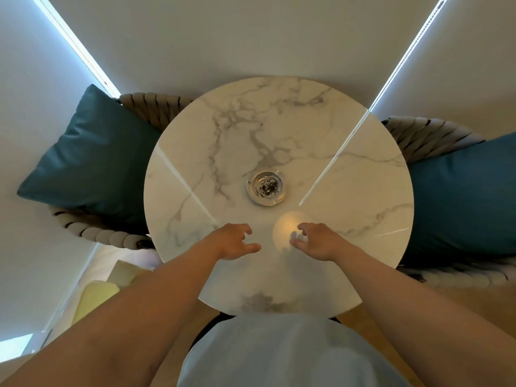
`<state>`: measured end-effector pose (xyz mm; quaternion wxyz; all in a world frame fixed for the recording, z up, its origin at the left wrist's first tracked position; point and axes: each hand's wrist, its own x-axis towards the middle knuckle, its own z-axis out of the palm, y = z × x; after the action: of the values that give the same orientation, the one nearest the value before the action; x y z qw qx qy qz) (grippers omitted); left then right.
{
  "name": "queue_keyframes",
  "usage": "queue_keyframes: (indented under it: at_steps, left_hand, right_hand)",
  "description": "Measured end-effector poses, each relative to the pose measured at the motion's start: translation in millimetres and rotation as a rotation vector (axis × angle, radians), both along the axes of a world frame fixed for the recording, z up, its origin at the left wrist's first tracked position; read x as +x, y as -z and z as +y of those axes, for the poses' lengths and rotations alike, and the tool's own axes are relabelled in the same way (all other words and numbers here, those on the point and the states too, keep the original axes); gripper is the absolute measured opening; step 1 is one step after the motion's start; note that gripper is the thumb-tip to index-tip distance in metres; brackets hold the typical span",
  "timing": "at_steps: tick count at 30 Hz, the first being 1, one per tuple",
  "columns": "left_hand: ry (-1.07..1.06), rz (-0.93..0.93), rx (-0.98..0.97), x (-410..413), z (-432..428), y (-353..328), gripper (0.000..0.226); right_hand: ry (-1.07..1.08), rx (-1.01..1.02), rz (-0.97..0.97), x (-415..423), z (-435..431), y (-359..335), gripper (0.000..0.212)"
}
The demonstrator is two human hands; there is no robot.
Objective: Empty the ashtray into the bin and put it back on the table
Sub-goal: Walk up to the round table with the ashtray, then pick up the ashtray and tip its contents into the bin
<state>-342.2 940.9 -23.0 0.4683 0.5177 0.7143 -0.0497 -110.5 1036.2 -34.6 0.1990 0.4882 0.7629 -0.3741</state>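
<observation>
1. Marble, white with grey veins, makes the round counter (279, 129); its glossy top mirrors two bright strips and a warm round glow near the right hand.
2. Glass ashtray (265, 187) sits on the counter a little near of centre, upright, with dark ash in its bowl.
3. Left hand (233, 241) hovers over the near part of the counter, grip released, fingers curled loosely, grasping nothing.
4. Right hand (314, 240) hovers level with it, just to the right, grip likewise released and empty; its shadow falls on the glow.
5. Both hands are near of the ashtray and apart from it; the ashtray lies on the line between them, farther out.
6. Teal cushion (92, 163) rests on a woven chair (156, 107) at the left edge of the counter; the chair's rope rim curls under the cushion's near side.
7. A second teal cushion (460, 196) and chair (424, 135) sit at the right edge.
8. Pale blinds (251, 34) fill the far side, with thin light gaps slanting at left and right.
9. Bare marble rings the ashtray on all sides; the far half of the counter carries nothing.
10. Wooden floor shows near left and near right of the counter, and a pale shirt (279, 353) covers the near edge.
</observation>
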Motion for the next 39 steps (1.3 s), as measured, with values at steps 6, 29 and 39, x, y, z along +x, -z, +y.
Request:
queue_keyframes:
  at_steps: [6,29,39]
  left_hand:
    - [0.024,0.044,0.045,-31,33,6,0.072]
    - [0.259,0.288,0.215,-60,142,39,0.11]
    - [0.238,0.232,0.203,-51,155,45,0.104]
  right_hand:
    - [0.05,0.056,0.009,-26,15,-1,0.072]
    - [0.155,0.107,0.043,-91,83,18,0.097]
    - [0.137,0.13,0.005,-95,87,29,0.116]
